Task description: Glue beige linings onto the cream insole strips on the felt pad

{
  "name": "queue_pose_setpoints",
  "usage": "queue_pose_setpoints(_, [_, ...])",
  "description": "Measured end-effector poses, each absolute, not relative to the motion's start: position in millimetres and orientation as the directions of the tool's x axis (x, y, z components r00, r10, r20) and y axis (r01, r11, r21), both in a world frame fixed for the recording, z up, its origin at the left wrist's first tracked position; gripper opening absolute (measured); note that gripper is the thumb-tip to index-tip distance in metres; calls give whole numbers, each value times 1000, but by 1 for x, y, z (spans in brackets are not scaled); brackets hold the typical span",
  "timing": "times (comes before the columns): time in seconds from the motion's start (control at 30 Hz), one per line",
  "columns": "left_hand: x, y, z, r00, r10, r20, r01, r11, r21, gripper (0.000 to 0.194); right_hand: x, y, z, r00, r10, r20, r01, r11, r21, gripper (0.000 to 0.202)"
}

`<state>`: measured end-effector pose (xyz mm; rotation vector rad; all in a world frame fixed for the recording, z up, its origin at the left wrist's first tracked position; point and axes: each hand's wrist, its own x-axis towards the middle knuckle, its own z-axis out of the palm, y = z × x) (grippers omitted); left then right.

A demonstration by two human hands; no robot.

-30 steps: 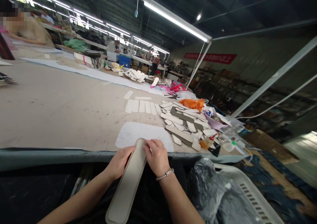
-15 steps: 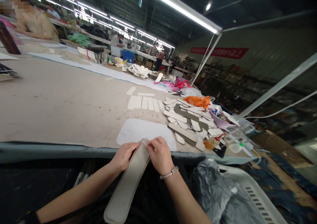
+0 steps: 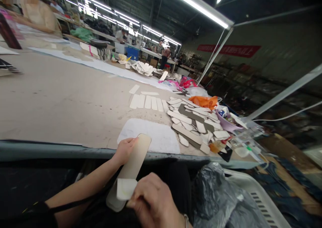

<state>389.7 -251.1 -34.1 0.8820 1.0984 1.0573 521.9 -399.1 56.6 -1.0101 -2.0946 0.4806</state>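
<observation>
A long cream strip with rounded ends (image 3: 139,154) slants from the table edge down toward my lap. My left hand (image 3: 125,150) is closed on its left edge near the upper end. Low over the strip, my right hand (image 3: 153,201) pinches a white sheet-like layer (image 3: 125,188), which is folded back over the strip's lower part. That layer looks like a backing sheet, but the fingers partly cover it. Under the strip's upper end lies a white rounded sheet (image 3: 161,139) on the table (image 3: 62,103).
Right of the sheet is a heap of pale and dark strips (image 3: 186,118). Several white pieces (image 3: 148,102) lie in a row behind. An orange bag (image 3: 205,102), a bottle of amber liquid (image 3: 216,146) and a grey plastic bag (image 3: 218,197) are at the right. A person (image 3: 41,16) sits far left.
My right hand has moved from the strip's upper end down toward me, drawing the white layer back along it. My left hand still holds the upper left edge.
</observation>
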Motion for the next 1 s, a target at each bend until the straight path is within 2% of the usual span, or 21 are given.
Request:
queue_pose_setpoints(0.07, [393,-257,-23,157,963,-220,-172,246,954,38,539,-382,69,-284,854,435,548,517,-657,7])
queue_pose_setpoints(0.17, [398,-268,-5,285,951,-119,-42,136,990,39,559,-357,70,-91,882,463,663,400,-632,3])
queue_pose_setpoints(0.3, [401,-279,10,380,923,-56,99,20,995,43,570,-336,56,63,894,445,724,265,-636,17])
queue_pose_setpoints(0.5, [404,-280,8,394,918,-52,136,-2,991,44,574,-334,50,70,892,446,796,219,-564,10])
queue_pose_setpoints(0.8, [410,-282,5,460,882,-103,140,42,989,42,586,-334,42,73,918,389,783,189,-592,20])
queue_pose_setpoints(1.0, [413,-281,4,496,856,-148,165,74,983,42,590,-337,39,40,930,364,801,188,-568,13])
